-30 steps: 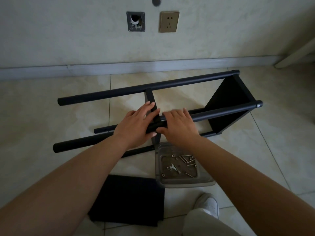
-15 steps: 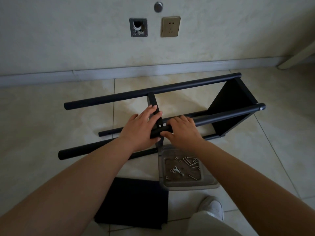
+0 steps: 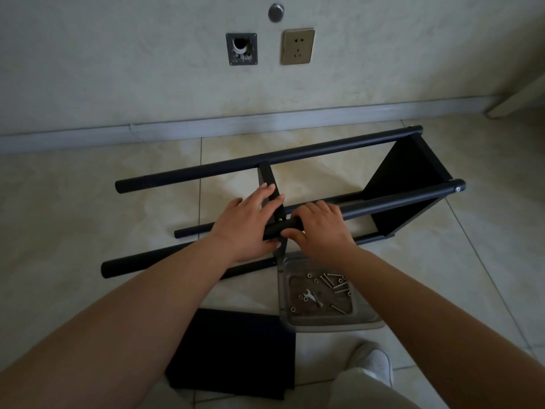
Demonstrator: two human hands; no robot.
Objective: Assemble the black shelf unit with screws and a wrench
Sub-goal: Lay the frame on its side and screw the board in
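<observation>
Both forearms reach forward, close together. The left hand lies palm down with fingers nearly straight. The right hand has its fingers curled, thumb pointing left.

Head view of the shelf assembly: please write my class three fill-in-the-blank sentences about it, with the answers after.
1. The small wrench lies in the clear ____ with the loose screws.
2. The right hand grips a black ____ of the shelf frame.
3. A spare black panel lies flat on the ____, near the white shoe.

Answers: tray; tube; floor
</observation>
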